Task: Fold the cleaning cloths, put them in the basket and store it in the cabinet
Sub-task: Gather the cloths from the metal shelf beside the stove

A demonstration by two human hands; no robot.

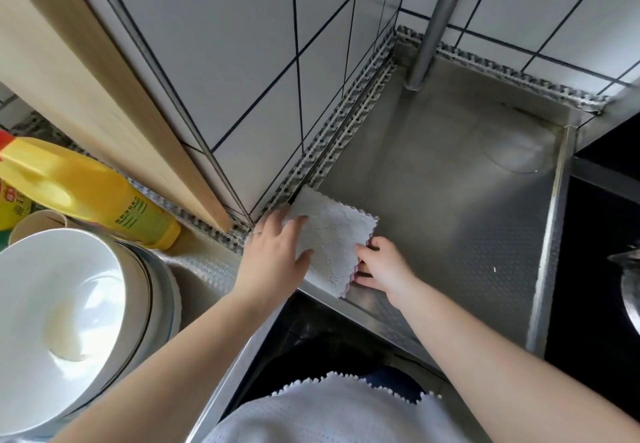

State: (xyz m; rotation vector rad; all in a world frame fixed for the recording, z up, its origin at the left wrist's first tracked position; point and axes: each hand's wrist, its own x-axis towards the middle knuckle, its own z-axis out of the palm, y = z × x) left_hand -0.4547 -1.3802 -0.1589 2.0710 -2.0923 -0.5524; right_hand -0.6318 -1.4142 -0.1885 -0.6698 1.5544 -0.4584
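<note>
Nearest, below both forearms, a second white scallop-edged cloth (332, 411) waits unfolded. Ahead, the left hand (277, 255) lies flat with straight fingers on the small grey-white folded cleaning cloth (329, 248), likely pinning the fold, while the right hand (379, 266) pinches its pink-trimmed edge just beside. Beyond the fingertips stretches the steel counter (450, 182); no basket shows.

Bare forearms, no sleeves; thin ring (257, 233) on left hand (277, 252) fingers
</note>
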